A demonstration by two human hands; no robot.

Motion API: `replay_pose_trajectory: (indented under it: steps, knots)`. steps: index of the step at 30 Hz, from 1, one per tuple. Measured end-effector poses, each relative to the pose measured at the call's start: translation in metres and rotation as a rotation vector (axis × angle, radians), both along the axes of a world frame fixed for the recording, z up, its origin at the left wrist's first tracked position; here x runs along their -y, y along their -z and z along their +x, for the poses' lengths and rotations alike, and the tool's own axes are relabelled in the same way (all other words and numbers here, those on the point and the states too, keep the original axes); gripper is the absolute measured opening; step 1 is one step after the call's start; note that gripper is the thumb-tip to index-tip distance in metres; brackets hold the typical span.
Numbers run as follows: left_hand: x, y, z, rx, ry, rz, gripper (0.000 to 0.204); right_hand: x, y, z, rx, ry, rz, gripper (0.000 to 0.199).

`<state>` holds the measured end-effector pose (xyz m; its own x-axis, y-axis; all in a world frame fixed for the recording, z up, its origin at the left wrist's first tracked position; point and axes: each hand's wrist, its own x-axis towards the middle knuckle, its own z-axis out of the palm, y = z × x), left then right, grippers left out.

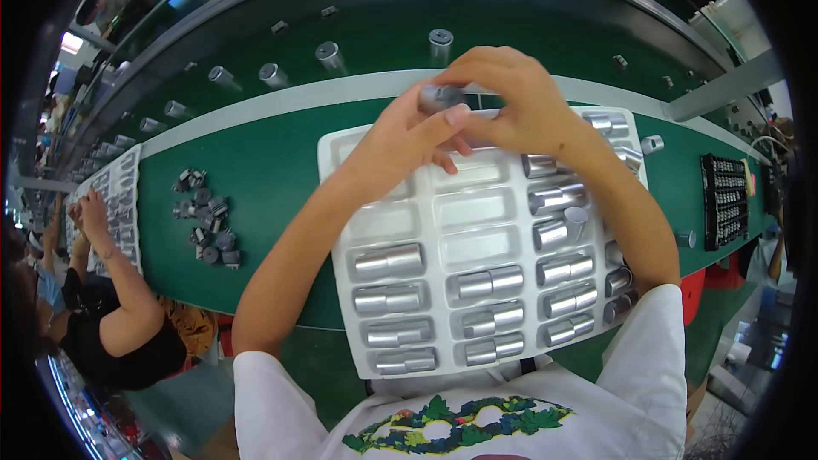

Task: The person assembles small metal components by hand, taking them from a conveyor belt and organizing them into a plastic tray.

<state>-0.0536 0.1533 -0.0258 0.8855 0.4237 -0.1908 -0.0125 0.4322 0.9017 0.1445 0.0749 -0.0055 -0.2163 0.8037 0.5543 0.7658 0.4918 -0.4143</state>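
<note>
Currently held: one silver cylinder point(441, 99), raised over the far edge of the tray.
Left hand point(407, 132): closed on the cylinder, with the thumb laid along its near side.
Right hand point(515, 89): curled over the same cylinder from the right, its fingers also grasping it.
White tray point(326, 158): one, set directly before the person; four pockets are filled with lying cylinders at the near end of the left column, three in the second and six visible in the third, where one extra cylinder point(576, 220) is tilted on top; the rightmost column is partly hidden by the arm, so its count cannot be told.
Far green surface point(383, 38): four large cylinders point(328, 56) are seen standing left of and behind the hands; smaller ones farther left cannot be counted.
Worktop, left: one heap of small dark parts point(210, 221), over a dozen, overlapping.
Worktop, right: two loose cylinders point(652, 145) and one black tray point(706, 196) filled with rows of small parts.
Far left: one second white tray point(135, 196), with a co-worker's hands point(88, 211) held over it.
</note>
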Motion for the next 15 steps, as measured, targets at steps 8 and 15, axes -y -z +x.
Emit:
replay_pose_trajectory:
  steps: [8, 15]
  knots:
    - [0.002, -0.076, -0.051, -0.268, 0.658, 1.164, 0.039, -0.011, 0.031, 0.071, 0.097, 0.648, -0.291, 0.032]
    - [0.063, -0.05, -0.089, -0.427, 0.441, 1.367, 0.034, -0.008, 0.032, 0.063, 0.031, 0.622, -0.466, 0.041]
